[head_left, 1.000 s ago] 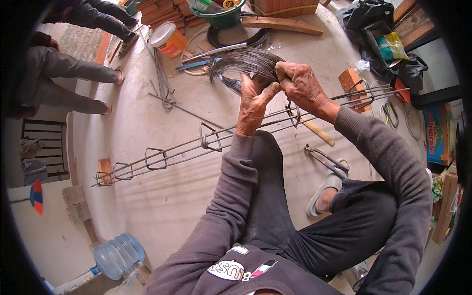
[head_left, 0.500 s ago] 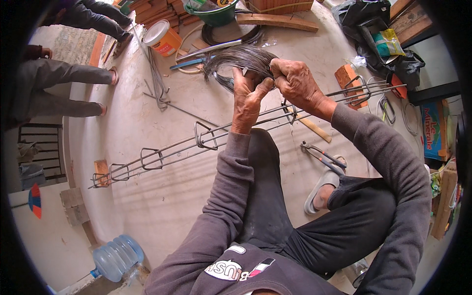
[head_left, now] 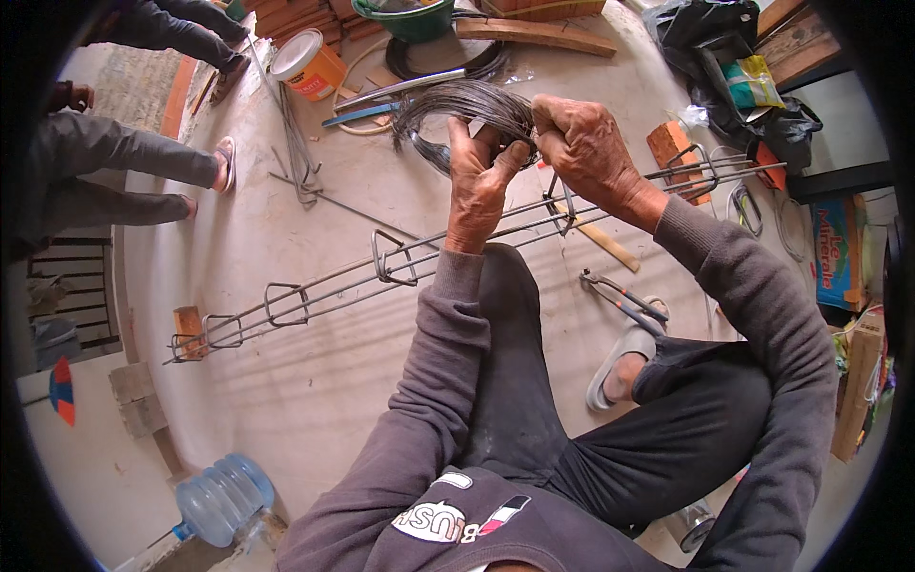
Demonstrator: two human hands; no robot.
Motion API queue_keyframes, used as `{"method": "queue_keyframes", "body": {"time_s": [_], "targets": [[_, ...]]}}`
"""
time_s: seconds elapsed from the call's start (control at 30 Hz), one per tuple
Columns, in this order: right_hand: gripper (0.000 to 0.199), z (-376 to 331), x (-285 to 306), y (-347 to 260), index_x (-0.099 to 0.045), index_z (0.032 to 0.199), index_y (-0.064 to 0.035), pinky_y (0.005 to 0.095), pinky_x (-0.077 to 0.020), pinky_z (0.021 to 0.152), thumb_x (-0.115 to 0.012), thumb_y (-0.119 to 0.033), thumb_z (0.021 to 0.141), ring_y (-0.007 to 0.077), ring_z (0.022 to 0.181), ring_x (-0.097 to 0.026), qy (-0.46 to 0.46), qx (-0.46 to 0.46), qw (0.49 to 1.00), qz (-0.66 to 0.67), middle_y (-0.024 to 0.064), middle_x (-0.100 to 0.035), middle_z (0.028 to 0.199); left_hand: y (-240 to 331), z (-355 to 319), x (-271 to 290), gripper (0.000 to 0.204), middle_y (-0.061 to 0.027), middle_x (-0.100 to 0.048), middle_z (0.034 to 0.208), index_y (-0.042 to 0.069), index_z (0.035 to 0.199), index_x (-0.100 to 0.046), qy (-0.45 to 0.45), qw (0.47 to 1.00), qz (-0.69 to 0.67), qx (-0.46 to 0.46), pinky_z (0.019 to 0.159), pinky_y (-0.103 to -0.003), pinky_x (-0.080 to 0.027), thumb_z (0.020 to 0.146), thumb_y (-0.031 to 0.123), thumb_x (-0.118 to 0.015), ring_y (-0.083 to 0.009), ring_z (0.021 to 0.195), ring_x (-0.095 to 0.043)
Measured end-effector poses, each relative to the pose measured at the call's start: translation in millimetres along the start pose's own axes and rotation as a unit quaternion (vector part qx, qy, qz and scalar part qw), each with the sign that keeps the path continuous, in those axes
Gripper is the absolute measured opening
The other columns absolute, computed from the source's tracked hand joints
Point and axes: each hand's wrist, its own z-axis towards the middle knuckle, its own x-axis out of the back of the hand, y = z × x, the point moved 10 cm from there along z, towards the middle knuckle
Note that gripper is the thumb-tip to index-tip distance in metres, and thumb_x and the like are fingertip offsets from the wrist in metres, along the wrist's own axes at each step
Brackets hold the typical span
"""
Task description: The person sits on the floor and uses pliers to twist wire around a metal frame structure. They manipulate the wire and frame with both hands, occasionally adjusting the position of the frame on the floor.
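A looped bundle of thin dark tie wire (head_left: 465,99) is gripped in my left hand (head_left: 475,195), with the thumb pressed along its right side. Against the right end of that bundle, my right hand (head_left: 589,148) is closed, its fingers curled; what they pinch is hidden. Below both hands a long steel rebar frame (head_left: 392,257) runs slantwise across the floor, with several square stirrups around its rods. Its ends rest on a brick (head_left: 189,330) at the left and another brick (head_left: 677,154) at the right. Pincers (head_left: 624,303) lie by my sandalled foot.
Loose bent rods (head_left: 300,167) lie beyond the frame at the left. Farther back are an orange and white pail (head_left: 310,71), a green basin (head_left: 410,21) and a black coil (head_left: 404,62). Another person's legs (head_left: 133,153) stand left; a water jug (head_left: 225,499) lies lower left.
My right hand has shifted slightly right, and a small gap shows between its fingers and my left thumb. The left hand still grips the wire bundle. At the left, a person's feet have moved slightly.
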Motion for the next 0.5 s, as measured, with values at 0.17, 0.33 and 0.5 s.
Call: {"method": "queue_keyframes", "body": {"time_s": [0.17, 0.33, 0.5], "targets": [[0.008, 0.6, 0.1, -3.4, -0.053, 0.087, -0.0011, 0.0473, -0.0501, 0.069, -0.059, -0.006, 0.089, 0.0380, 0.073, -0.063, 0.012, 0.011, 1.000, -0.005, 0.0197, -0.060, 0.076, -5.3, 1.3, 0.1, 0.054, -0.0152, -0.065, 0.116, 0.003, 0.129, -0.030, 0.019, 1.000, -0.022, -0.007, 0.089, -0.029, -0.054, 0.092, 0.001, -0.069, -0.0183, 0.104, -0.063], [0.011, -0.8, -4.9, -4.1, -0.052, 0.087, 0.0002, 0.0468, -0.0503, 0.072, -0.061, -0.006, 0.089, 0.0373, 0.077, -0.063, -0.009, 0.008, 1.000, -0.009, 0.0194, -0.059, 0.078, -3.4, 0.9, 2.6, 0.053, -0.0158, -0.065, 0.115, 0.002, 0.128, -0.032, 0.041, 0.998, -0.037, -0.015, 0.089, -0.029, -0.054, 0.091, -0.001, -0.069, -0.0183, 0.103, -0.063], [0.014, -2.5, -7.3, 3.4, -0.049, 0.084, 0.0008, 0.0452, -0.0473, 0.065, -0.062, -0.001, 0.086, 0.0373, 0.070, -0.059, 0.028, 0.027, 0.999, -0.035, 0.0197, -0.056, 0.075, -10.0, 1.8, 0.5, 0.052, -0.0157, -0.064, 0.117, 0.002, 0.128, -0.032, 0.031, 0.999, -0.016, -0.014, 0.089, -0.029, -0.054, 0.091, -0.004, -0.068, -0.0180, 0.103, -0.063]]}}
